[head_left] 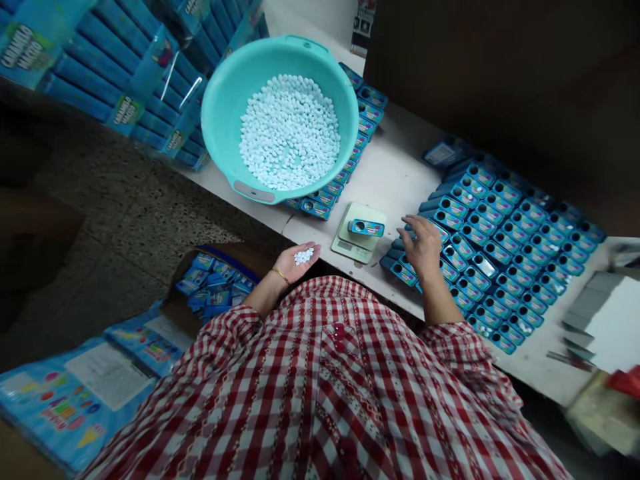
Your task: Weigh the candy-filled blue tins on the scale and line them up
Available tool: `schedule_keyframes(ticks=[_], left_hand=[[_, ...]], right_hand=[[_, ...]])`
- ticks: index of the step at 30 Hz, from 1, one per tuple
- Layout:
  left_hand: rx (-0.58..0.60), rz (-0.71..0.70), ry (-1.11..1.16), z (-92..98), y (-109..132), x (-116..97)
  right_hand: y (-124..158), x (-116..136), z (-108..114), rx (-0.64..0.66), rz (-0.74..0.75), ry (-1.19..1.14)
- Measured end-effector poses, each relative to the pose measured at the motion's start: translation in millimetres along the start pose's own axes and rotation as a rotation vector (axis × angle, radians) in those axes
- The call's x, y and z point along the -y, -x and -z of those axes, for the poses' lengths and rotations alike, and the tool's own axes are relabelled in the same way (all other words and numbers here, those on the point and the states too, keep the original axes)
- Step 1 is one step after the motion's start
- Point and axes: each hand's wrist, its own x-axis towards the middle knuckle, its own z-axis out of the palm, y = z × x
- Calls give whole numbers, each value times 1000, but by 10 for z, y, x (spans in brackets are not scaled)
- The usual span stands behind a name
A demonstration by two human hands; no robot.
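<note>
Around the digital scale (357,233) on a white workbench (390,173), a turquoise basin (220,113) full of pale blue candies (290,133) sits beyond it, and rows of blue tins (505,253) stand to its right. One blue tin (366,228) lies on the scale. Just left of the scale, the left hand (293,263) lies open, palm up, cupping a small heap of candies (303,256); the right hand (423,247), fingers loosely spread and not gripping, touches the nearest tins.
</note>
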Motion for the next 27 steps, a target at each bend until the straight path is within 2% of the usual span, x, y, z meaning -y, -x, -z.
schedule_keyframes(ticks=[5, 12, 16, 23, 25, 27], left_hand=[[0, -3, -17, -37, -2, -21], [1, -11, -24, -21, -46, -26], [8, 2, -30, -61, -67, -11], [44, 22, -40, -206, -110, 51], [65, 30, -41, -280, -144, 77], [102, 38, -35, -370, -189, 99]], right_hand=[[-28, 64, -69, 33, 47, 14], [-40, 174, -148, 173, 110, 13], [-41, 214, -203, 198, 142, 4], [-66, 133, -482, 292, 73, -81], [-53, 220, -454, 284, 85, -75], [-20, 400, -322, 252, 176, -28]])
